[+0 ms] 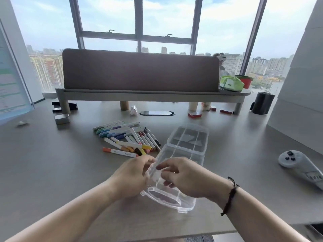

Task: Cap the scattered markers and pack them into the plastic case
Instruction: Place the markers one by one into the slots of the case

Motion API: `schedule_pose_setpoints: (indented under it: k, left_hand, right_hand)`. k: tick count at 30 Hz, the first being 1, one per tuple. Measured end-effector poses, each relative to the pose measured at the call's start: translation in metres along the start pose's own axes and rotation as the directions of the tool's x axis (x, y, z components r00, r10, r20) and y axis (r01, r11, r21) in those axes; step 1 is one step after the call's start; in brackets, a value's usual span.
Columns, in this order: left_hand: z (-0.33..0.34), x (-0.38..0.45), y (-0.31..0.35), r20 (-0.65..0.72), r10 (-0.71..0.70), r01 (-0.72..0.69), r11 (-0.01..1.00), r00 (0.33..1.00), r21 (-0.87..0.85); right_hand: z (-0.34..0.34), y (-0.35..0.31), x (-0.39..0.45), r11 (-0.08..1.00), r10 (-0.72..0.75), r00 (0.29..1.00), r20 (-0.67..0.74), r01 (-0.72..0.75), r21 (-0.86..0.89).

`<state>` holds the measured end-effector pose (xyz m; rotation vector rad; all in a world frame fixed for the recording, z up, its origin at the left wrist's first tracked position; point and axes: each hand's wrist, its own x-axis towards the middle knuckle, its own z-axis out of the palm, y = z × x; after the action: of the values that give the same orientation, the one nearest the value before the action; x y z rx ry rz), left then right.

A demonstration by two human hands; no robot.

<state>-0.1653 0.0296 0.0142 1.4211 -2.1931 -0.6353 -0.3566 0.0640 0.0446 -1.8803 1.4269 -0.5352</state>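
Both hands (132, 175) on unlabelled case (185, 154)

I can't tell how my left hand (132, 173) and right hand (183, 175) grip the case (185, 154), its clear near wall blurs under them | markers (127, 137) overlap, lower ones hidden | forearms cut by bottom edge | controller (300, 165) cut at right | poster (10, 88) text unreadable

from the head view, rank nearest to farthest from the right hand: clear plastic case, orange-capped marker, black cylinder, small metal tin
From the right hand:
1. Clear plastic case, held in both hands.
2. Orange-capped marker, to the left on the desk.
3. Small metal tin far left and black cylinder far right: too close to call.
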Motion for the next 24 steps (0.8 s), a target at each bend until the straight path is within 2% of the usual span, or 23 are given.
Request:
schedule_pose_setpoints:
  k: [3,6,10,15,20,24]
  left_hand:
    - [-0.019,-0.007,-0.024,0.021,-0.012,0.012,1.000,1.000,-0.004]
    - [-0.037,-0.011,-0.047,-0.006,-0.006,0.007,1.000,1.000,0.023]
    - [-0.058,-0.013,-0.070,-0.025,-0.031,0.032,0.999,0.999,0.035]
    - [-0.078,-0.004,-0.107,-0.160,-0.089,0.104,0.990,0.983,0.091]
    - [-0.085,0.016,-0.130,-0.226,-0.080,0.114,0.984,0.971,0.139]
    - [-0.085,0.038,-0.149,-0.278,-0.085,0.104,0.993,0.957,0.051]
  right_hand:
    - [-0.006,0.000,0.004,0.965,-0.122,0.992,-0.031,0.112,-0.236]
    - [-0.002,0.007,0.013,0.884,-0.183,0.982,-0.038,0.147,-0.445]
    - [0.018,0.009,0.027,0.869,-0.158,0.987,0.033,0.155,-0.470]
    - [0.033,-0.011,0.048,0.832,-0.175,0.983,0.061,0.181,-0.525]
    - [0.041,-0.020,0.077,0.822,-0.162,0.985,0.063,0.170,-0.544]
    - [0.034,-0.020,0.104,0.814,-0.150,0.987,0.050,0.152,-0.561]
